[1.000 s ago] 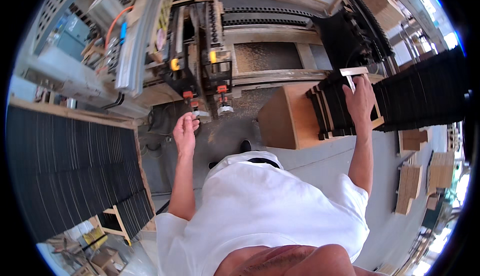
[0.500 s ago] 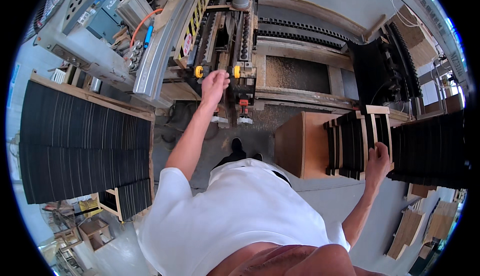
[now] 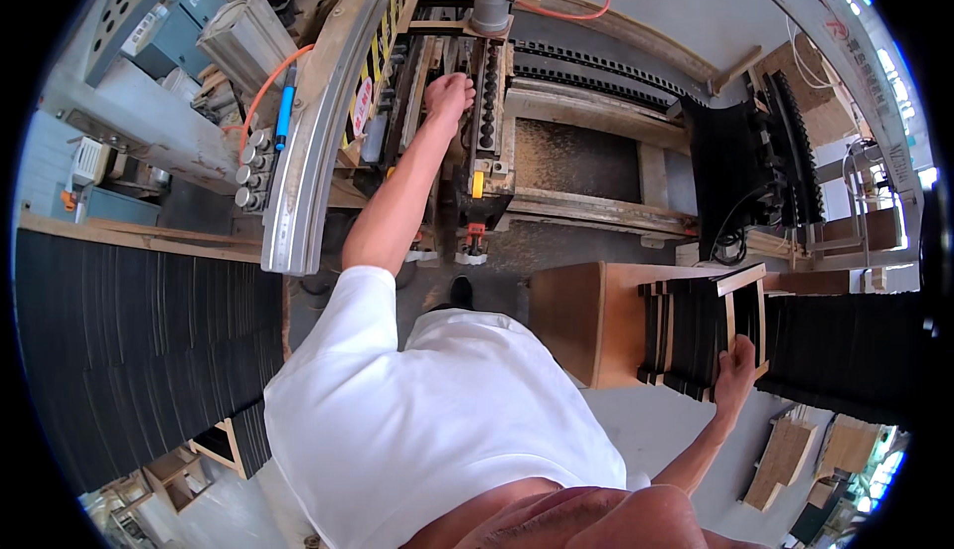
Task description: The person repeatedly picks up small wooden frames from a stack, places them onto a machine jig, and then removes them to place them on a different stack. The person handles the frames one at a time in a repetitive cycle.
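Note:
My left hand (image 3: 449, 97) reaches far forward over the machine (image 3: 489, 122), beside a rail with a row of dark round knobs. Its fingers are curled closed, and whatever lies in them is hidden. Off to the right, my right hand (image 3: 735, 370) grips the near edge of a slim wooden frame (image 3: 730, 315) with pale bars. That frame stands at the right end of a row of black-sided frames (image 3: 686, 340), set on a brown wooden box (image 3: 601, 311). A metal cylinder (image 3: 491, 7) stands upright on the machine beyond my left hand.
Tall stacks of black strips flank me, a left stack (image 3: 139, 340) and a right stack (image 3: 845, 355). A metal beam (image 3: 298, 171) runs along the machine's left side. Sawdust (image 3: 576, 156) covers its bed. Loose boards (image 3: 780, 460) lie at lower right.
My left hand has moved forward along the machine, away from the yellow knobs near its front. My right hand stays on the frame at the right. The whole view has shifted a little.

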Available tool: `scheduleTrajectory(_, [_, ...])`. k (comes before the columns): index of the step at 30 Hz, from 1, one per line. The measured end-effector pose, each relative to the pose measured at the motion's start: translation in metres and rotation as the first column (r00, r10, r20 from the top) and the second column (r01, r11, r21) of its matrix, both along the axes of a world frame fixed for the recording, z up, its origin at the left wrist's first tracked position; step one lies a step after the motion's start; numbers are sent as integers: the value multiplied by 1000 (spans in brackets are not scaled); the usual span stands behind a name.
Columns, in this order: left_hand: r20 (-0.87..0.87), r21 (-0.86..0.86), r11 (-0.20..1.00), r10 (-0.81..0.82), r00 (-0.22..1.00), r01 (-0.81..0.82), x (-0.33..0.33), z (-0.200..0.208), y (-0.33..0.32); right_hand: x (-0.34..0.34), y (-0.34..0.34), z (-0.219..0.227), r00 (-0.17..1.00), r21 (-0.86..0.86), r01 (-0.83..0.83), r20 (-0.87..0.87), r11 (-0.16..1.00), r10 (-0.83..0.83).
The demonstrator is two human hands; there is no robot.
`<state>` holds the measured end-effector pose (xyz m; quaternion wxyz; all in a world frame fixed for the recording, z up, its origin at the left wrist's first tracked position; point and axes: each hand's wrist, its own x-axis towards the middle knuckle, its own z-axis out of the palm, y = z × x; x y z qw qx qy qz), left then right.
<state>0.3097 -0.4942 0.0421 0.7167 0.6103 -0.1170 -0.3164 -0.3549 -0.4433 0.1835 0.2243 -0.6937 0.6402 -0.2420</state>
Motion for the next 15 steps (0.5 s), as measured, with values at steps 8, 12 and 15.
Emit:
scheduleTrajectory(8, [-206, 7, 985, 168, 964, -170, 74, -39, -68, -6, -15, -5, 998, 121, -18, 57, 992, 11])
scheduleTrajectory(12, [-244, 22, 982, 190, 951, -190, 99, -44, -88, 4, -15, -11, 998, 5, -1, -69, 1000, 1])
scheduleTrajectory(15, [-302, -18, 991, 120, 946, -131, 105, -47, -109, 6, -6, -12, 973, -198, 24, -220, 980, -68])
